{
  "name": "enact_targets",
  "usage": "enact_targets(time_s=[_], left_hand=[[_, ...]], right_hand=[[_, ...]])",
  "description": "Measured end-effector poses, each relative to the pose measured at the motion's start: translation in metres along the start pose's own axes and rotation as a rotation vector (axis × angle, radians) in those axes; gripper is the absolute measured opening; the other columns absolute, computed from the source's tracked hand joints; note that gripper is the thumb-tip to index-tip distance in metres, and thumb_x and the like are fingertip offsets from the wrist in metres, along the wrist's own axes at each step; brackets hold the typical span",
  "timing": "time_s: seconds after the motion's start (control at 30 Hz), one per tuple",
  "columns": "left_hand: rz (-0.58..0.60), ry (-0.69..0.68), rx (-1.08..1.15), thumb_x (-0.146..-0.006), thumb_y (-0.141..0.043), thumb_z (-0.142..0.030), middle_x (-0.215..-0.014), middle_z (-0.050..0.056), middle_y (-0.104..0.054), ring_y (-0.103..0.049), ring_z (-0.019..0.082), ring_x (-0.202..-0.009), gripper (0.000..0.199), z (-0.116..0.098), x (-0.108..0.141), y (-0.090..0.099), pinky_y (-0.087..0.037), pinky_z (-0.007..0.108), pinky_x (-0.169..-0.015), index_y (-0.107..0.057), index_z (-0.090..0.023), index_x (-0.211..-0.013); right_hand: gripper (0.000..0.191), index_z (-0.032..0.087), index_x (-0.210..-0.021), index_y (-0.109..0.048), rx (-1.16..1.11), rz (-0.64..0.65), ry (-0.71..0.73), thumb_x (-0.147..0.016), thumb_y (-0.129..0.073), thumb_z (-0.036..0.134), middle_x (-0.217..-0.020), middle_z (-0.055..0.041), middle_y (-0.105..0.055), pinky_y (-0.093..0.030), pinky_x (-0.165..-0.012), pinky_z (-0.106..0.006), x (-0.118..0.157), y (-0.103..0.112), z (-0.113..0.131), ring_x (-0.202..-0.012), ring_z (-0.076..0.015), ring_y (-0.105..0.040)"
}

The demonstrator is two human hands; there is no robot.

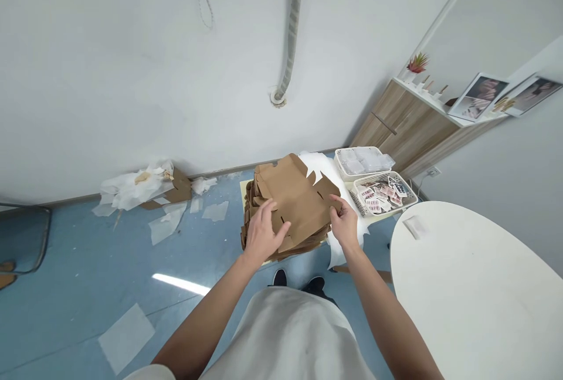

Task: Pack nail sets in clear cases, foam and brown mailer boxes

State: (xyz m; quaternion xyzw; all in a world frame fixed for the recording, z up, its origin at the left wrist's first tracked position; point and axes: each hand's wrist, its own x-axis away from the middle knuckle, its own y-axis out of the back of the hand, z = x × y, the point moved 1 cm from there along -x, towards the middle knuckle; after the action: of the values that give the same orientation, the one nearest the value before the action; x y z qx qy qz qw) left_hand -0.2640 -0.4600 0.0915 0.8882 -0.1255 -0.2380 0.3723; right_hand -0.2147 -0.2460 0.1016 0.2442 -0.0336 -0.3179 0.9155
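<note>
Your L hand (264,233) is at ctr of frame, fingers and thumb spread open, on the near-left part of a flat brown cardboard blank (297,195). Your R hand (345,224) is at the blank's right flap, thumb & forefinger bent at the edge; can't tell if they're actually pinching it. The blank lies at ctr frame, a bit tilted, w/ flaps and small slots showing, on top of a cardboard stack (250,219) whose layers stick out unevenly at left.

Just right of the stack: white sheet (323,164), partly under the blank. Right of that, 2 white plastic baskets: the upper basket (361,176) w/ clear packets, the lower basket (393,208) w/ lots of small printed cards.

Lower right of frame = round white table (479,298) w/ a small packet (414,227) near its left edge. Upper right: wood-front cabinet (407,119) w/ a red-green plant (417,63) & framed pics (479,97) on top.

Mid-left, by the wall: an open carton (179,186) w/ crumpled white wrapping (127,192); loose sheet (126,338) on floor, lower left.
</note>
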Motion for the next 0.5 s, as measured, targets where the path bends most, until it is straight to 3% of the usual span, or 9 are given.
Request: enact_targets(time_s=[0.1, 0.17, 0.33, 0.5], left_hand=[[-0.002, 0.131, -0.01, -0.077, -0.048, -0.044, -0.129, 0.015, -0.039, -0.038, 0.027, -0.119, 0.06, 0.013, 0.0, -0.001, -0.036, 0.044, -0.092, -0.027, -0.017, -0.127], [0.029, 0.207, -0.037, -0.076, -0.049, -0.045, -0.129, 0.016, -0.038, -0.04, 0.029, -0.117, 0.066, 0.018, 0.001, -0.004, -0.036, 0.046, -0.091, -0.023, -0.017, -0.129], [0.163, 0.311, -0.048, -0.076, -0.05, -0.048, -0.127, 0.017, -0.043, -0.047, 0.031, -0.111, 0.074, 0.012, 0.001, -0.014, -0.03, 0.051, -0.092, -0.014, -0.018, -0.133], [0.316, 0.377, 0.106, -0.076, -0.05, -0.05, -0.122, 0.017, -0.049, -0.052, 0.03, -0.104, 0.076, -0.011, -0.015, -0.029, -0.032, 0.05, -0.089, -0.012, -0.018, -0.134]], right_hand=[[0.033, 0.017, -0.102, -0.059, -0.08, -0.055, 0.032, -0.075, -0.043, 0.027, -0.087, -0.0058, -0.065, -0.045, -0.068, -0.031, 0.002, 0.007, -0.003, -0.073, -0.0157, -0.057], [0.031, 0.018, -0.101, -0.059, -0.118, -0.085, 0.052, -0.076, -0.042, 0.027, -0.101, -0.0071, -0.063, -0.043, -0.08, -0.034, 0.004, 0.011, -0.005, -0.09, -0.0174, -0.057], [0.029, 0.018, -0.1, -0.059, -0.184, -0.208, 0.058, -0.077, -0.045, 0.027, -0.104, -0.0074, -0.063, -0.039, -0.09, -0.038, 0.007, 0.03, -0.012, -0.101, -0.0181, -0.055], [0.027, 0.016, -0.1, -0.056, -0.338, -0.383, 0.062, -0.076, -0.05, 0.028, -0.104, -0.0092, -0.063, -0.041, -0.089, -0.04, 0.006, 0.06, -0.02, -0.102, -0.0194, -0.055]])
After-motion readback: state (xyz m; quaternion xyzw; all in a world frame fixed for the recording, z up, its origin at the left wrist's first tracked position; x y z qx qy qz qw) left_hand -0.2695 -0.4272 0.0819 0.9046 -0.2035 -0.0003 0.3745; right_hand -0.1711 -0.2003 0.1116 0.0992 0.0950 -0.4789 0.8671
